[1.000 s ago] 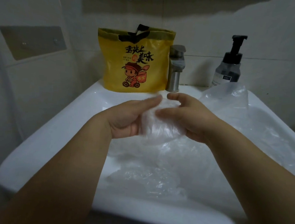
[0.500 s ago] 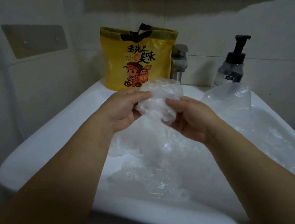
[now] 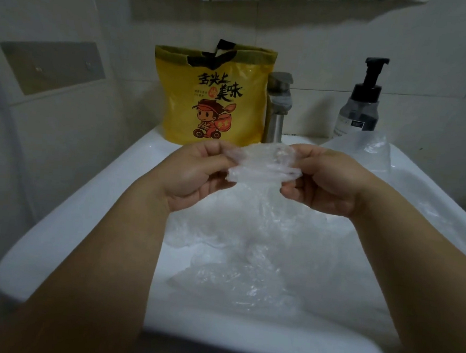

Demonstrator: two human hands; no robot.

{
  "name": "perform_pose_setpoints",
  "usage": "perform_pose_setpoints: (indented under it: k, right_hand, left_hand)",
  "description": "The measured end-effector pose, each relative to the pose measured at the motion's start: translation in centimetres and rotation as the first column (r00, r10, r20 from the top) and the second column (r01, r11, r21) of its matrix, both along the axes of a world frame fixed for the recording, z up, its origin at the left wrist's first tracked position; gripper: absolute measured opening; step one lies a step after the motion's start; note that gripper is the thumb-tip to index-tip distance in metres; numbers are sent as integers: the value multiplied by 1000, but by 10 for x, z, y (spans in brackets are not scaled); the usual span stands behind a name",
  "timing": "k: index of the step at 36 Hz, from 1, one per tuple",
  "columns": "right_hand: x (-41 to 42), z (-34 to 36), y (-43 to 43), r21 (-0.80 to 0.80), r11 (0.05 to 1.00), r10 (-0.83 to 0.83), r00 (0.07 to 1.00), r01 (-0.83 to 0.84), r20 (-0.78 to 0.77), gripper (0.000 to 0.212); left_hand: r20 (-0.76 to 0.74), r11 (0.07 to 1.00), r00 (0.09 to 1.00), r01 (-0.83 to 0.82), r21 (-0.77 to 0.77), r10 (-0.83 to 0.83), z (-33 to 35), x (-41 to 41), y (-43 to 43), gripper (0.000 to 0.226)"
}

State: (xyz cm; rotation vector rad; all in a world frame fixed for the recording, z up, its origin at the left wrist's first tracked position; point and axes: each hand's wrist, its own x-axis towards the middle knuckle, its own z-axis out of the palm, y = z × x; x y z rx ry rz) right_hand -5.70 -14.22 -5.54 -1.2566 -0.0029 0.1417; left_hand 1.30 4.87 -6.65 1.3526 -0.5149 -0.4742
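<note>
In the head view, a crumpled clear plastic bag (image 3: 266, 165) is held over the white sink (image 3: 83, 220) just above centre. It is pinched at its 9 o'clock end by the curled fingers and thumb of the left hand (image 3: 198, 173) and at its 3 o'clock end by those of the right hand (image 3: 329, 181), and so is stretched between them. More loose plastic (image 3: 245, 283) is seen in the basin towards 6 o'clock, and a yellow bag (image 3: 213, 96), a faucet (image 3: 277, 107) and a pump bottle (image 3: 360, 102) are ranged along the back from 11 to 1 o'clock. The work is judged partly done: one piece is being drawn out, no finished fold can be made out, and the basin's plastic is left to be handled.
</note>
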Motion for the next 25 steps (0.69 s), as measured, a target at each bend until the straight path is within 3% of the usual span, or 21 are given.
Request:
perform_pose_setpoints:
  k: [8, 13, 18, 25]
  right_hand:
    - [-3, 3, 2, -10, 1000, 5, 1000, -5, 2, 27]
    - [-4, 4, 3, -1, 1000, 31, 999, -31, -32, 31]
    - [-7, 5, 1, 119, 976, 187, 981, -180, -47, 33]
    - [0, 3, 9, -61, 992, -118, 991, 115, -55, 29]
  left_hand:
    - [43, 998, 999, -12, 55, 10, 1, -3, -2, 19]
    - [253, 975, 958, -171, 142, 132, -4, -3, -2, 33]
    - [399, 950, 899, -262, 167, 178, -4, -3, -5, 35]
    - [392, 962, 909, -219, 165, 140, -1, -6, -3, 34]
